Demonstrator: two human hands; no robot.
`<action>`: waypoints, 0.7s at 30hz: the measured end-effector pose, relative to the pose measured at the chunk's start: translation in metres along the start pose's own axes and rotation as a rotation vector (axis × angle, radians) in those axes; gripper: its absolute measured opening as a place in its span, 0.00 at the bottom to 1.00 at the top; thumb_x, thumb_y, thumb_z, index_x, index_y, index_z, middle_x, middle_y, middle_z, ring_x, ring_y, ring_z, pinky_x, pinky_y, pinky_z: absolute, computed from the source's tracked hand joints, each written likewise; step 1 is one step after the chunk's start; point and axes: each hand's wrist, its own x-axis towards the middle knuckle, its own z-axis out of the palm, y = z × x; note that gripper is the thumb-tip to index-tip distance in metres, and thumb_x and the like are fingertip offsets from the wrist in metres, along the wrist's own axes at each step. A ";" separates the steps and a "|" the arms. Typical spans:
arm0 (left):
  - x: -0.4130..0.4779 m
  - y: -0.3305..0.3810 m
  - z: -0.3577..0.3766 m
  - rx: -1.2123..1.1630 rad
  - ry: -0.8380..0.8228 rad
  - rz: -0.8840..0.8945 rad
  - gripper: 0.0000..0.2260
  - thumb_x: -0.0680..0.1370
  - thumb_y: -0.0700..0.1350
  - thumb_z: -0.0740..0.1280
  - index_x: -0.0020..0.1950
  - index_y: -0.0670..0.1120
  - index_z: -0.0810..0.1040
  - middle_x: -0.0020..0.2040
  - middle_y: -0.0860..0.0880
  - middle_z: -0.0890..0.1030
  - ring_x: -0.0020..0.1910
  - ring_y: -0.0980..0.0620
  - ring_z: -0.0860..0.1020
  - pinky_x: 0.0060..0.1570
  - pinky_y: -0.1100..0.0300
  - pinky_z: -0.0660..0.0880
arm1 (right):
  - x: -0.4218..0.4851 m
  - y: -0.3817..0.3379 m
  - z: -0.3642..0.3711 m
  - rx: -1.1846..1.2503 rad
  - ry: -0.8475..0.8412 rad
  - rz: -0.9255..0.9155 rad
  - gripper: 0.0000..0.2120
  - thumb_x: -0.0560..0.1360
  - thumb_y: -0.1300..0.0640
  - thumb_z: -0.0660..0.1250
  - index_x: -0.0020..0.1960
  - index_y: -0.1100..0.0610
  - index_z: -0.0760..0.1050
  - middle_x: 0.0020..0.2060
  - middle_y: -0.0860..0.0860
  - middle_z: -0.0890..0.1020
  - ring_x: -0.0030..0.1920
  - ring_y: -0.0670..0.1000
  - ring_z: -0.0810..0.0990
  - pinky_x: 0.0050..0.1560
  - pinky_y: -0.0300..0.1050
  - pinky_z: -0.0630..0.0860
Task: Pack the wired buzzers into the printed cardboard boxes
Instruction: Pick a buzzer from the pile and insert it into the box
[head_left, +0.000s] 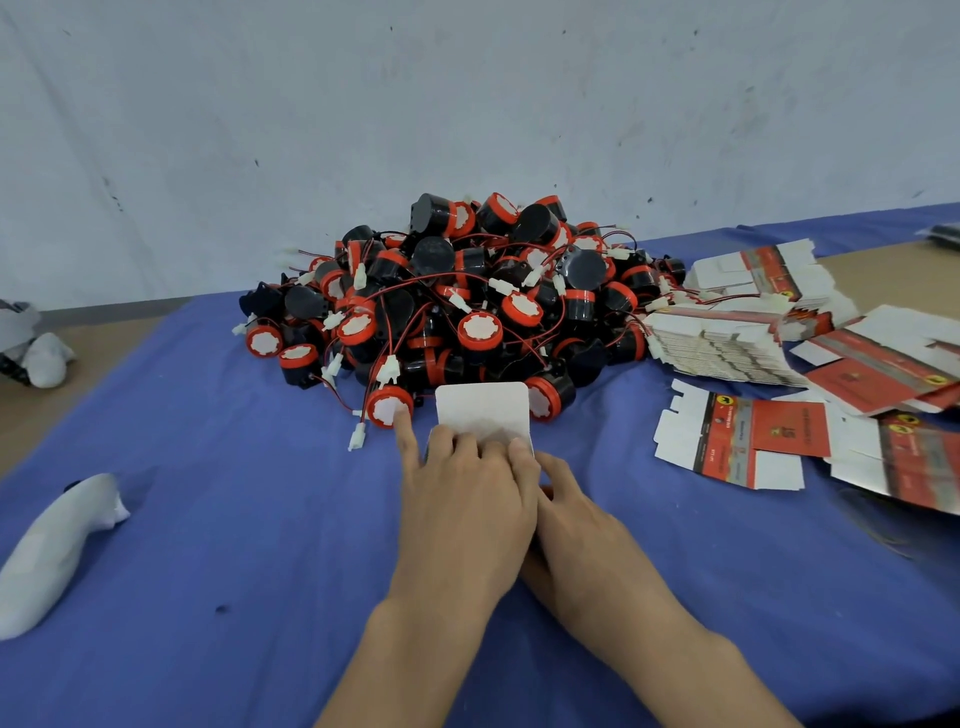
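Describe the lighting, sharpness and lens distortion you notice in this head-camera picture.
Head view: soft, even light, with only faint shadows under the buzzer pile and flat boxes; no glare, though the box flap above the left hand looks washed out; the wide-angle lens bows the cloth at its far edge; print at far right is smeared, unreadable.

print on the flat cardboard boxes (748, 436) is too small to read.

glossy black plastic buzzers (447, 306), matt blue cloth (234, 519), printed cardboard boxes (743, 441)
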 end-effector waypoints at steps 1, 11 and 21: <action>-0.001 -0.001 0.000 -0.026 0.007 -0.017 0.35 0.77 0.50 0.29 0.58 0.50 0.76 0.54 0.52 0.80 0.61 0.51 0.73 0.76 0.37 0.39 | 0.000 0.000 0.000 0.005 0.007 -0.004 0.28 0.82 0.45 0.58 0.79 0.44 0.55 0.77 0.43 0.55 0.53 0.51 0.79 0.43 0.42 0.72; -0.012 -0.045 0.009 -0.930 0.357 -0.356 0.12 0.83 0.52 0.51 0.58 0.58 0.74 0.55 0.64 0.76 0.51 0.59 0.74 0.49 0.61 0.71 | -0.005 0.001 -0.006 0.129 0.103 -0.096 0.18 0.83 0.42 0.57 0.71 0.30 0.57 0.78 0.39 0.47 0.70 0.44 0.69 0.55 0.46 0.79; -0.025 -0.055 0.017 -1.135 0.039 -0.382 0.12 0.85 0.47 0.59 0.50 0.59 0.80 0.46 0.65 0.83 0.49 0.63 0.80 0.43 0.73 0.72 | 0.000 -0.006 -0.014 0.853 0.199 0.149 0.09 0.79 0.38 0.58 0.57 0.34 0.73 0.49 0.35 0.83 0.48 0.35 0.81 0.42 0.28 0.73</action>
